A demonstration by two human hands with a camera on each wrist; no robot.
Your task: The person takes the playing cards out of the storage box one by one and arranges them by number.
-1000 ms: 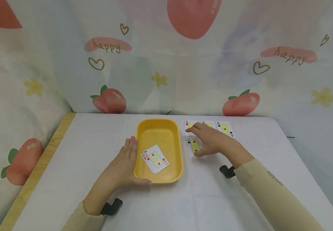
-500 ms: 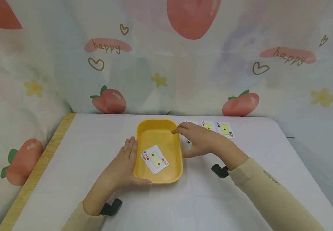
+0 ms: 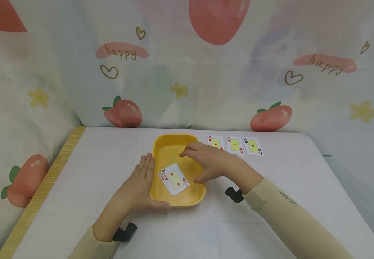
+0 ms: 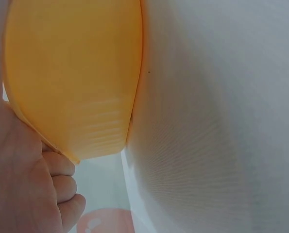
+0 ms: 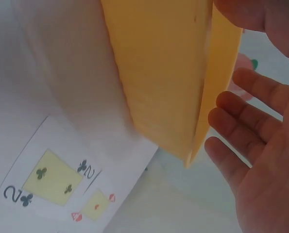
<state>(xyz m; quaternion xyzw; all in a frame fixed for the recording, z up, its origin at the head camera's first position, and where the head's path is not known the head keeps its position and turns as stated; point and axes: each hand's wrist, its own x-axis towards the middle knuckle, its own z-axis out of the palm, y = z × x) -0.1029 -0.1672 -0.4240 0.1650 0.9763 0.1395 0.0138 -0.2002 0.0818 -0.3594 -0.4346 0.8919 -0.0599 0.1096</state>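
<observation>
In the head view my left hand [image 3: 134,190] lies flat along the left rim of a yellow plastic tray [image 3: 153,172], its fingers straight and the thumb at the near corner. My right hand [image 3: 209,160] hovers over the tray's right side, fingers spread and loosely bent, with nothing between them in the right wrist view. Inside the tray is a small pile of playing cards, a two of diamonds [image 3: 175,180] on top. A two of clubs [image 5: 52,177] lies face up right of the tray, hidden under my right hand in the head view.
Beyond my right hand, an ace of hearts [image 3: 215,142], an ace of diamonds [image 3: 235,145] and an ace of clubs [image 3: 253,146] form a row near the back edge. A white cloth [image 3: 271,216] covers the table. Behind it hangs a printed curtain [image 3: 212,90].
My right hand has moved left from above the cards on the table to over the tray, uncovering the aces. My left hand and the tray have stayed put.
</observation>
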